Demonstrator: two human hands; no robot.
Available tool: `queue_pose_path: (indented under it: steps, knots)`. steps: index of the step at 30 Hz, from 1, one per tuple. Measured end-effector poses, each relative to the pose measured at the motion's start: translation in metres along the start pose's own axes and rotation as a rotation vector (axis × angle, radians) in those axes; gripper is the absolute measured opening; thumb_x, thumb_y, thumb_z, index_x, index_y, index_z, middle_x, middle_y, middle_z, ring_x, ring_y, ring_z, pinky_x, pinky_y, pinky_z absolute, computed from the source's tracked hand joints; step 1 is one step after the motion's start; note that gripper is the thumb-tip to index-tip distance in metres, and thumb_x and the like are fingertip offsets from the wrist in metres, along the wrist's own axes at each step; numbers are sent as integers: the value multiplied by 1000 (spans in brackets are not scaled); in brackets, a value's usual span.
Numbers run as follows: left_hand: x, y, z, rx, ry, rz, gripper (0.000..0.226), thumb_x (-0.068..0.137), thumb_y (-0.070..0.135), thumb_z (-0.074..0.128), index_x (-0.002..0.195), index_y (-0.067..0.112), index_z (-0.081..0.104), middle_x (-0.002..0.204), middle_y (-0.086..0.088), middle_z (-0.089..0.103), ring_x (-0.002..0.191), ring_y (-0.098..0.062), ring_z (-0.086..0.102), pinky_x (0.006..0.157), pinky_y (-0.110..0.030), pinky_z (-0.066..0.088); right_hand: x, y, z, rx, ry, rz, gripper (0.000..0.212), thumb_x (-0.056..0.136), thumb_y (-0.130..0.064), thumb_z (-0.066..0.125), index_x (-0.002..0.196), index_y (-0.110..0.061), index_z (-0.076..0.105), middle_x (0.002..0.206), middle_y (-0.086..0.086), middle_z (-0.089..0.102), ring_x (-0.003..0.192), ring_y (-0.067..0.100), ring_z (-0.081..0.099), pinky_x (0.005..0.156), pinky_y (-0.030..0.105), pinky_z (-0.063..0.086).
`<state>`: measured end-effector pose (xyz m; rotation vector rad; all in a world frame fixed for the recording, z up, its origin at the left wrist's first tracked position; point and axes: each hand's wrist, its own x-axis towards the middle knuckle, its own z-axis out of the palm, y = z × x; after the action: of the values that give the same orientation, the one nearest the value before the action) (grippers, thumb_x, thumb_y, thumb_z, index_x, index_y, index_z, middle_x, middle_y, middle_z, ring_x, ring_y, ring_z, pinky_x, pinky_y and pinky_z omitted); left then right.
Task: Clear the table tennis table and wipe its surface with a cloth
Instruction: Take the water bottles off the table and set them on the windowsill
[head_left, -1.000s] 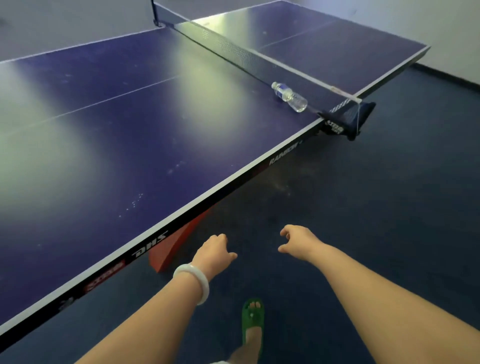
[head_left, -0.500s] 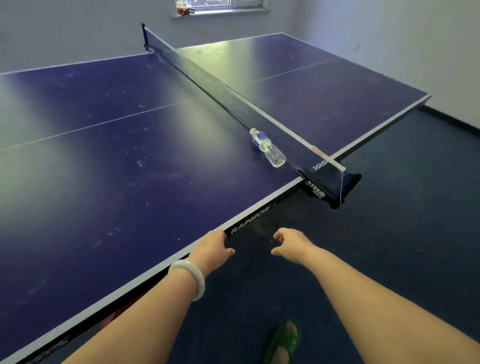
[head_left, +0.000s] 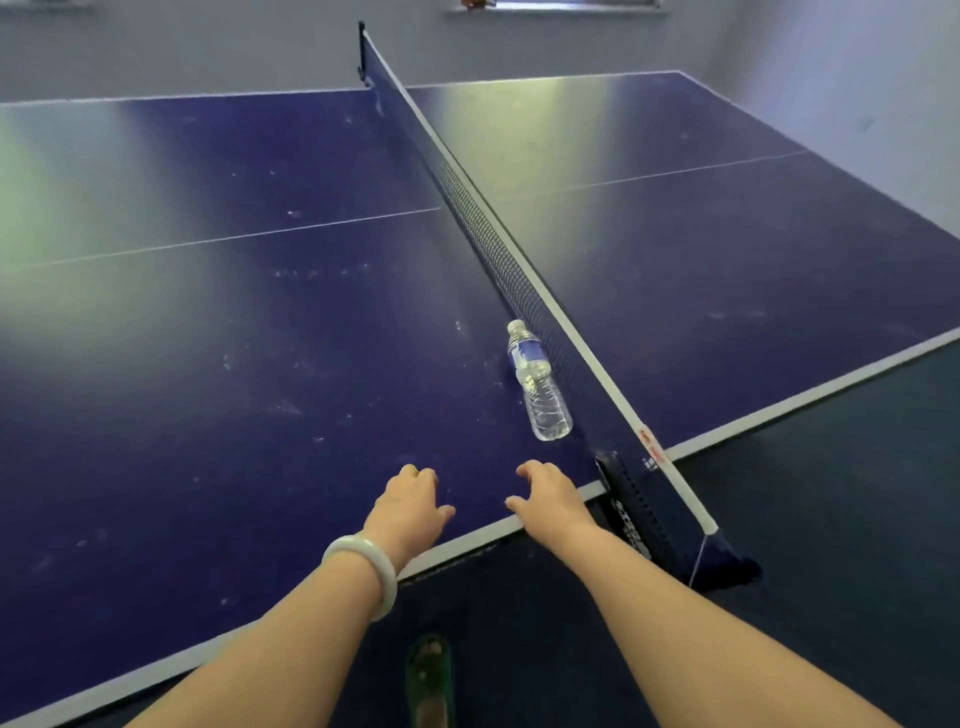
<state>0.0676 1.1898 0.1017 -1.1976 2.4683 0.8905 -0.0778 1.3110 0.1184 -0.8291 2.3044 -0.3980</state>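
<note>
Both our hands sit low centre of frame over the near white edge of the bench (head_left: 208, 364). Left hand (head_left: 410, 512) and right hand (head_left: 553, 501): fingers loosely curled, open, gripping nothing. Water bottle (head_left: 537, 382) lies on its side just above them, against the net (head_left: 483, 228), cap pointing away. Left half of the blue top is bare, scuffed. Net clamp (head_left: 631, 512) crowds the right hand. Green sandal (head_left: 428, 675) cut off at bottom edge.

A dark blue floor (head_left: 857, 519) lies beneath, a green sandal (head_left: 430, 680) on a foot shows at the lower edge, and a pale wall (head_left: 208, 47) with a window ledge (head_left: 556, 8) stands behind.
</note>
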Motion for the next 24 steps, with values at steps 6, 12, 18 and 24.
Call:
queue_pose_path:
  steps: [6, 12, 18, 24]
  knots:
    - [89, 21, 0, 209, 55, 31, 81, 98, 53, 49, 157, 15, 9, 165, -13, -7, 152, -31, -9, 123, -45, 6, 71, 6, -36, -13, 273, -25, 59, 96, -32, 62, 147, -14, 38, 146, 6, 39, 130, 24, 38, 108, 35, 39]
    - [139, 17, 15, 181, -65, -112, 105, 87, 78, 37, 149, 26, -29, 156, -10, -38, 144, -34, -33, 117, -55, -16, 138, 10, -53, -98, 248, 40, 84, 91, -49, 65, 154, -15, 22, 155, 10, 30, 139, 30, 32, 116, 44, 31]
    - [144, 12, 33, 174, -67, -119, 111, 82, 84, 32, 136, 27, -46, 141, -7, -57, 131, -31, -51, 112, -57, -26, 184, 7, -45, -73, 148, 162, 94, 85, -55, 69, 151, -11, 20, 143, 13, 44, 130, 32, 45, 107, 46, 41]
    - [144, 12, 33, 152, -107, -126, 111, 83, 82, 35, 137, 27, -45, 140, -4, -59, 130, -29, -53, 112, -56, -27, 198, 5, -41, -109, 207, 195, 80, 84, -49, 72, 140, -9, 32, 134, 13, 49, 122, 31, 50, 101, 44, 45]
